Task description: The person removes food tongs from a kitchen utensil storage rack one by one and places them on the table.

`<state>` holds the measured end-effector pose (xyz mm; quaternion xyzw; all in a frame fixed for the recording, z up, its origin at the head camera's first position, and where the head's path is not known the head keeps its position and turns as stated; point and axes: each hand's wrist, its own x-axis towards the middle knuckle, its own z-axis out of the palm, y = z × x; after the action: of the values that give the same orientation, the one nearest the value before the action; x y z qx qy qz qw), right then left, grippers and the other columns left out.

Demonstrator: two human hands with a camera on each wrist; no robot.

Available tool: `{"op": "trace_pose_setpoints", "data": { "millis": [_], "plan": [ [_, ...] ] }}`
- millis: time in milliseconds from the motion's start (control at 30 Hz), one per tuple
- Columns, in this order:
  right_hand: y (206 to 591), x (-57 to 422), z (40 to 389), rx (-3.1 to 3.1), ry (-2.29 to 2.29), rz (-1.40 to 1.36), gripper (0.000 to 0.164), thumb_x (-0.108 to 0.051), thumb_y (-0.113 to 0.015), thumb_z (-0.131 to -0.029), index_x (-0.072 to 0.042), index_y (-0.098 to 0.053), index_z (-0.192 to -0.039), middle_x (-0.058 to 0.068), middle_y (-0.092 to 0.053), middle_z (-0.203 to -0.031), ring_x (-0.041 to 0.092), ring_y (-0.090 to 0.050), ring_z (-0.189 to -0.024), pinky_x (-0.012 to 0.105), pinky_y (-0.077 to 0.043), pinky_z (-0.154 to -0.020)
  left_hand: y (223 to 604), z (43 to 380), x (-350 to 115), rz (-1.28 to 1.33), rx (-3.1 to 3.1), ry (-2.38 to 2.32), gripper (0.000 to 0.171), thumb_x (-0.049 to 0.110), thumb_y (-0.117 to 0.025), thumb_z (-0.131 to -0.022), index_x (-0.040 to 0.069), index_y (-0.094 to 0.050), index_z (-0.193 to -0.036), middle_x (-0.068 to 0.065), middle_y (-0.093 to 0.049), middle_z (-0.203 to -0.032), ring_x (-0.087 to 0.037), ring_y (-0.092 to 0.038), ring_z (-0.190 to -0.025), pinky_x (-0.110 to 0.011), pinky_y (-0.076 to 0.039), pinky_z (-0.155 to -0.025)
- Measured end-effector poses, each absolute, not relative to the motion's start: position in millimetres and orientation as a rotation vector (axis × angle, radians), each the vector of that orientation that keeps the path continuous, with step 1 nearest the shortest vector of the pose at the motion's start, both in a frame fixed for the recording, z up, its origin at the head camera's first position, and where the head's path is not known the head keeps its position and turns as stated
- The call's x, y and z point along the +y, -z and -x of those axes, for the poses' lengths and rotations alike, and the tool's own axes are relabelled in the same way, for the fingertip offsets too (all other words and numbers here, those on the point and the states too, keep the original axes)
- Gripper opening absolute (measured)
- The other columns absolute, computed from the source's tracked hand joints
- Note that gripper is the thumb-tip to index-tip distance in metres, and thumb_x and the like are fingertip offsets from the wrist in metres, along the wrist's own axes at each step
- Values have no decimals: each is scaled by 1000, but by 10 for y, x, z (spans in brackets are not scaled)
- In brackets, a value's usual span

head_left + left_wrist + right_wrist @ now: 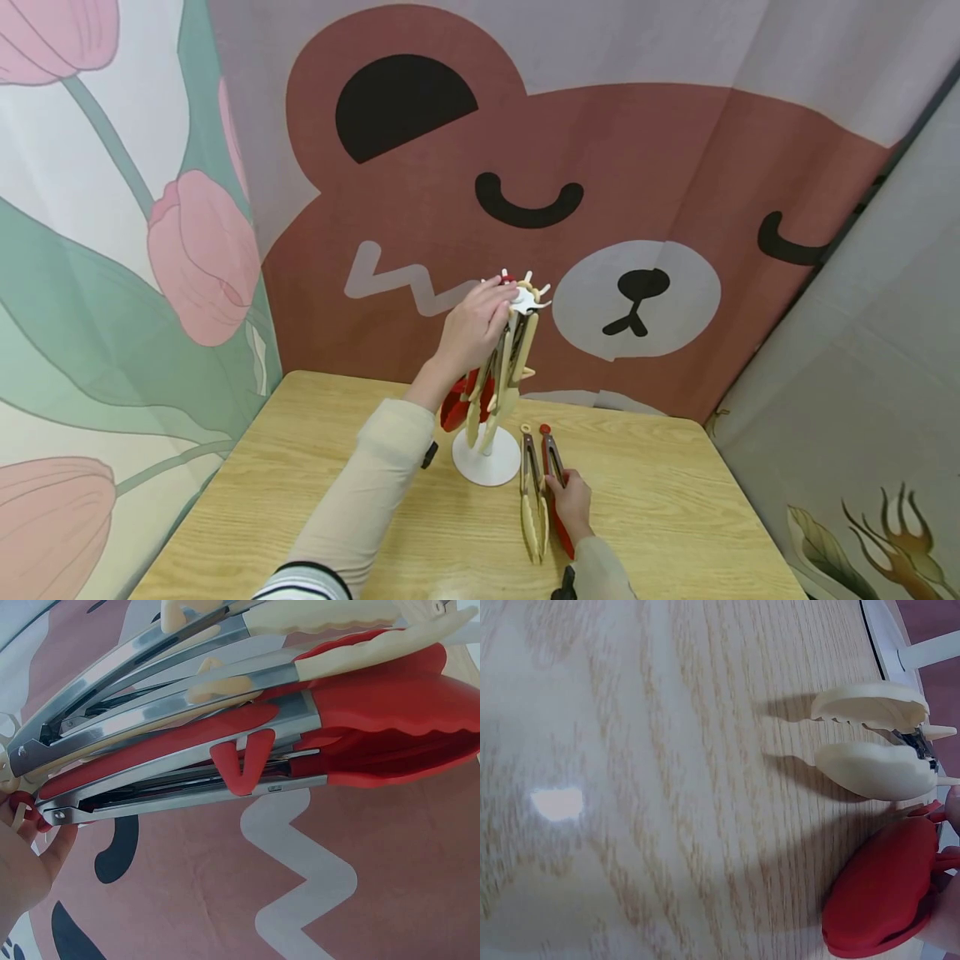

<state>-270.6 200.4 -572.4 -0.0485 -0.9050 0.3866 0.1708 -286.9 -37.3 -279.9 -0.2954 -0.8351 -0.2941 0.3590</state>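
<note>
Right hand [573, 504]: nearest the camera, thumb and fingers pinching the loose red tongs [881, 881] around the middle.
Loose red tongs: right in that grip, red heads toward the person, ring end pointing away (can't tell if they're fully on the table [660, 517] or slightly raised).
Step, my read: getting hold of the red pair while the other hand minds the rack.
Next move calls for: a firm squeeze on both arms, I'd guess, and a path that doesn't snag the neighbours.
Loose cream tongs [874, 771]: on the table just left of the red pair, heads apart.
White base [486, 467]: a bit farther off, beyond the cream pair.
Left hand [476, 325]: up at the rack's white hub [525, 302], by the hanging red tongs' loop; can't tell if it's pinching that or just resting there.
Hanging tongs: red [390, 705] and cream [322, 616], under the hub.
Bear curtain [637, 167]: behind everything.
</note>
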Motion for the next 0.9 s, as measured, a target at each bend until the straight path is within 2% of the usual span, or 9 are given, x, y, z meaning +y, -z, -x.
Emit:
{"op": "trace_pose_setpoints", "data": {
  "millis": [533,900],
  "plan": [
    [5743,2015,2707,-2593,-1100,135,29,-10,-67,-79,14,-57,-90,19,-60,-74,28,-54,-64,40,-44,-57,2821,2873,-384,766,-2147,755,34,17,-40,-93,6,-58,-119,-4,-53,-125,-18,-37,-124,-23,-20,-103],
    [5749,2005,2717,-2587,-1076,122,29,-11,-66,-80,14,-57,-92,21,-61,-76,32,-57,-68,41,-45,-58,2818,2872,-386,768,-2141,757,33,17,-41,-93,6,-58,-119,-4,-53,-125,-18,-37,-124,-24,-21,-102]
  ]
}}
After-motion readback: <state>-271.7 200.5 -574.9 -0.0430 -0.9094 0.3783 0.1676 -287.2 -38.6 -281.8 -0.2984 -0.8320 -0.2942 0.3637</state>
